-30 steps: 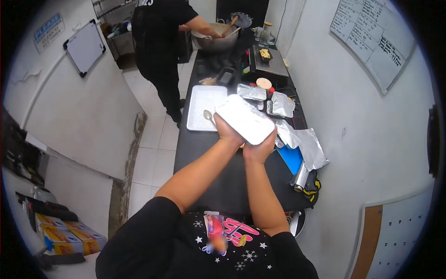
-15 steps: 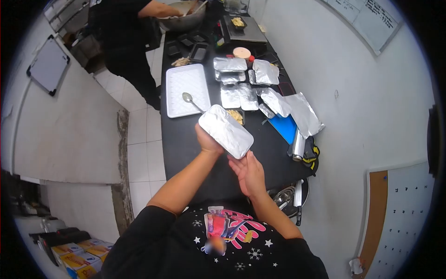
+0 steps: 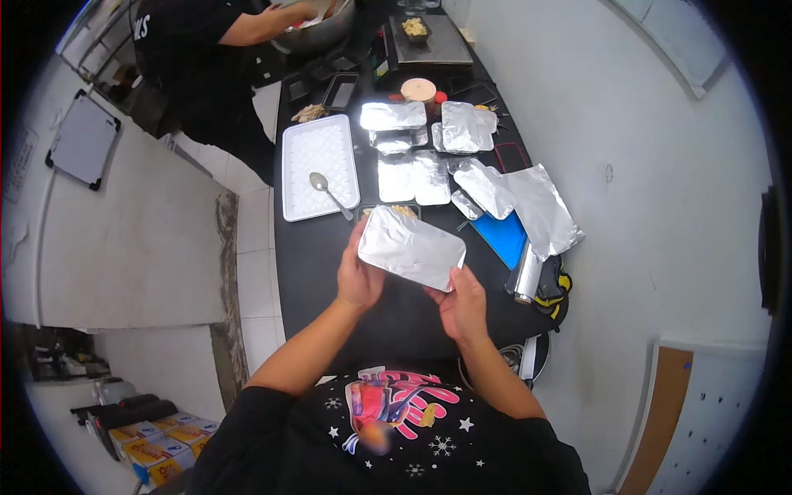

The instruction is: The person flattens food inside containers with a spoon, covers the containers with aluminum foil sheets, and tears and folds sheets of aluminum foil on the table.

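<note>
A foil-covered food tray point(image 3: 412, 246) is held in front of me above the black table. My left hand point(image 3: 360, 276) grips its left end, and my right hand point(image 3: 464, 307) grips the lower right corner, thumb on the foil. Partly hidden behind it is an uncovered black tray of pale yellow food point(image 3: 403, 211). Beyond that, several foil-covered trays point(image 3: 398, 175) lie grouped on the table. To the left, a spoon point(image 3: 328, 193) rests on a white tray point(image 3: 294, 191).
On the right lie a foil sheet point(image 3: 540, 206), a foil roll point(image 3: 528, 276) and a blue flat item point(image 3: 502, 239). A scale point(image 3: 433, 49) with a filled tray point(image 3: 415, 31) stands farther back. At the far left, another person's arm point(image 3: 268, 23) reaches into a large metal bowl point(image 3: 318, 37).
The covered tray has turned more level and shifted slightly right. My right hand, earlier open beneath its lower end, now grips the corner. The spoon's handle is no longer hidden behind the tray.
</note>
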Tool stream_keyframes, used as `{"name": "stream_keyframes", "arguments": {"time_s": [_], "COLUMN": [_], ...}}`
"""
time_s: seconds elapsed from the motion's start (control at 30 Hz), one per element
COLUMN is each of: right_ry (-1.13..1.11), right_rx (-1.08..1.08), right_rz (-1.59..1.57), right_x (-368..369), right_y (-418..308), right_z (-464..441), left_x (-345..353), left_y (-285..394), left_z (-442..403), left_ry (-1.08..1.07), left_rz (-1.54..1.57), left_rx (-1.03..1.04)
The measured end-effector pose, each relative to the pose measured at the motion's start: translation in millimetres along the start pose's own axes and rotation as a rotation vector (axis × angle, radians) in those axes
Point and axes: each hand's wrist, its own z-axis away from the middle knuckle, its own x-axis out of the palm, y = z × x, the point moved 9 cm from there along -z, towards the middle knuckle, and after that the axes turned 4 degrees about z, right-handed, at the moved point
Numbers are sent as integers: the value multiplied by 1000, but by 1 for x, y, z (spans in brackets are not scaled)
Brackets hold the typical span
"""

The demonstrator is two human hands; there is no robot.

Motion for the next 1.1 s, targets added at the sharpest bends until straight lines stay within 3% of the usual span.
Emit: {"name": "stream_keyframes", "arguments": {"time_s": [0.07,0.2,0.33,0.67,0.77,1.1], "right_ry": [20,19,80,65,106,158], "right_rx": [5,-6,36,-14,58,100], "right_rz": [69,179,202,290,391,1000], "right_x": [-11,-24,-38,-33,-38,-30], "right_y": [-9,-20,-7,13,18,1], "right_z": [-16,-55,-96,-209,-235,-266], "left_x": [-21,-14,-27,-65,-61,-85], "left_y": [20,40,21,3,4,-15], "left_z": [-10,-22,-52,-151,-162,-185], "left_ry": [28,-57,-38,135,195,287], "left_rz": [-315,-762,-976,-776,-812,-791], "left_rx": [128,-11,-122,-216,-234,-319]}}
